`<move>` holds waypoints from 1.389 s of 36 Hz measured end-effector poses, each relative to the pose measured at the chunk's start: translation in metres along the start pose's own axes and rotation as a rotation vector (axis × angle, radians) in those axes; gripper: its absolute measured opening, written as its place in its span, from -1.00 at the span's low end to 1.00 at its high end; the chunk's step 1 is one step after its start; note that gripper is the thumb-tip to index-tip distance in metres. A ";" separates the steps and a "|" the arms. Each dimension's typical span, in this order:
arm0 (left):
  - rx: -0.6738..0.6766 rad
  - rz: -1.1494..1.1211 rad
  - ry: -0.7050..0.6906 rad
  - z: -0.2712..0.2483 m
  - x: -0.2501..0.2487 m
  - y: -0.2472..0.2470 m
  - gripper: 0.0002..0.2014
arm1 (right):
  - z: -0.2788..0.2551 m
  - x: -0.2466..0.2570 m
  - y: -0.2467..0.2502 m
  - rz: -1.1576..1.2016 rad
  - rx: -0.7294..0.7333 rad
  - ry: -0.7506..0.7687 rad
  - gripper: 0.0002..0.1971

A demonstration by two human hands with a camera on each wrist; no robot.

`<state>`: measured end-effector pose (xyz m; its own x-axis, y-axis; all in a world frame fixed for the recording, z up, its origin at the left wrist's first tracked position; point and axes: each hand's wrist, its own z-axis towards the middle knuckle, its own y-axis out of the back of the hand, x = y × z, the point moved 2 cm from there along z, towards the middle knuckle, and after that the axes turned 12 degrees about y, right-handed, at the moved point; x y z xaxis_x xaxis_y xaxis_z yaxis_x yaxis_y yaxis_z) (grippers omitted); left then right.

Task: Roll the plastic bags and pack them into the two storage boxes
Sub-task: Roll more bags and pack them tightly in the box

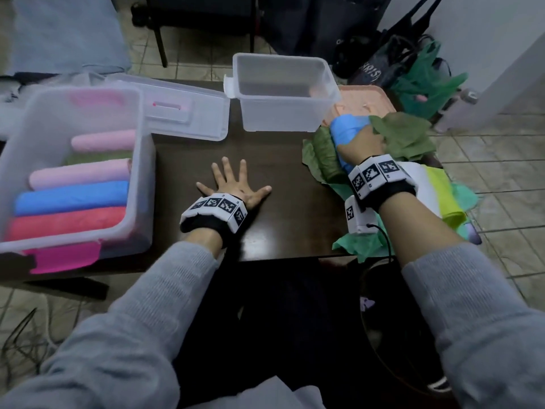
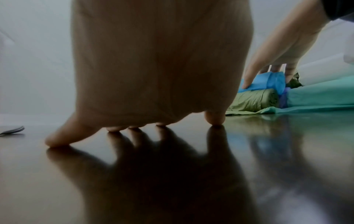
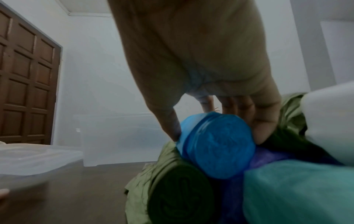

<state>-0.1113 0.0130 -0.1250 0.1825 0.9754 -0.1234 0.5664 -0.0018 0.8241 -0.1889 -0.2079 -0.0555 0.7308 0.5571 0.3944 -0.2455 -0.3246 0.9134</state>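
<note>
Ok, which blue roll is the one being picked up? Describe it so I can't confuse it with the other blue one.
Start at the dark table and go to its right edge, where a heap of green bags lies beside the empty clear box. The blue roll sits on top of that heap, gripped by the right hand. Unlike the blue roll in the left box, it is not packed yet.

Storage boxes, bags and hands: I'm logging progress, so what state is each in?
Large clear storage box: open, holding rolled bags.
Small clear storage box: open, looks empty.
Rolled blue plastic bag: gripped, on the pile.
Rolled olive-green plastic bag: lying on the table.
Left hand: spread flat on dark table.
Right hand: grips the blue roll.
</note>
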 end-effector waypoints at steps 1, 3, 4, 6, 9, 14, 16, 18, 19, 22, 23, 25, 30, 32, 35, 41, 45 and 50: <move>0.003 0.009 0.000 0.000 0.000 0.000 -0.11 | 0.000 0.000 -0.001 -0.018 0.000 -0.001 -0.27; 0.016 0.018 0.001 0.000 0.000 0.000 -0.10 | 0.000 0.001 -0.003 -0.030 -0.003 -0.003 -0.26; 0.022 0.020 0.001 0.000 0.000 0.000 -0.10 | 0.000 0.001 -0.004 -0.030 -0.011 0.002 -0.27; 0.032 0.019 0.001 0.000 0.000 0.000 -0.10 | 0.000 0.001 -0.005 -0.037 -0.018 0.003 -0.26; 0.040 0.013 0.001 -0.001 0.000 0.000 -0.09 | 0.000 0.000 -0.006 -0.050 -0.021 0.008 -0.22; 0.048 0.005 0.002 -0.001 0.001 0.001 -0.09 | 0.001 0.000 -0.005 0.004 -0.024 0.031 -0.15; 0.053 0.003 0.001 -0.001 0.001 0.001 -0.08 | -0.001 0.002 -0.003 0.045 -0.037 0.030 -0.18; 0.055 0.004 0.000 -0.001 0.001 0.001 -0.09 | -0.004 0.006 0.000 0.072 -0.072 0.036 -0.21; 0.057 0.003 0.002 -0.001 0.001 0.001 -0.09 | -0.006 0.008 0.001 0.074 -0.093 0.047 -0.23; 0.063 0.002 0.004 -0.002 0.001 0.001 -0.09 | -0.015 0.018 0.001 0.057 -0.141 0.120 -0.28; 0.064 0.001 0.004 -0.002 0.000 0.001 -0.09 | -0.020 0.023 0.001 0.062 -0.143 0.150 -0.29; 0.065 0.002 0.006 -0.002 0.000 0.002 -0.09 | -0.030 0.034 -0.006 0.099 -0.127 0.202 -0.29; 0.050 -0.014 -0.011 0.000 0.003 0.002 -0.08 | -0.053 0.051 -0.035 0.099 0.010 0.251 -0.23; 0.041 -0.013 -0.017 0.000 0.005 0.001 -0.07 | -0.061 0.052 -0.051 0.087 0.091 0.234 -0.26; 0.040 -0.006 -0.025 0.001 0.006 0.002 -0.07 | -0.070 0.049 -0.073 0.075 0.175 0.187 -0.28; 0.087 0.005 -0.070 -0.001 0.010 0.012 0.03 | -0.072 0.050 -0.081 0.280 0.271 0.081 -0.08; 0.112 0.005 -0.155 0.000 0.018 0.025 0.22 | -0.074 0.057 -0.079 0.660 0.370 -0.048 -0.19; -0.008 -0.145 -0.358 -0.010 0.008 0.027 0.30 | -0.070 0.059 -0.071 0.903 0.515 -0.087 -0.41</move>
<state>-0.1031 0.0227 -0.0984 0.3709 0.8267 -0.4231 0.6010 0.1337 0.7880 -0.1726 -0.0983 -0.0901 0.4587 -0.1060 0.8823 -0.4373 -0.8912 0.1203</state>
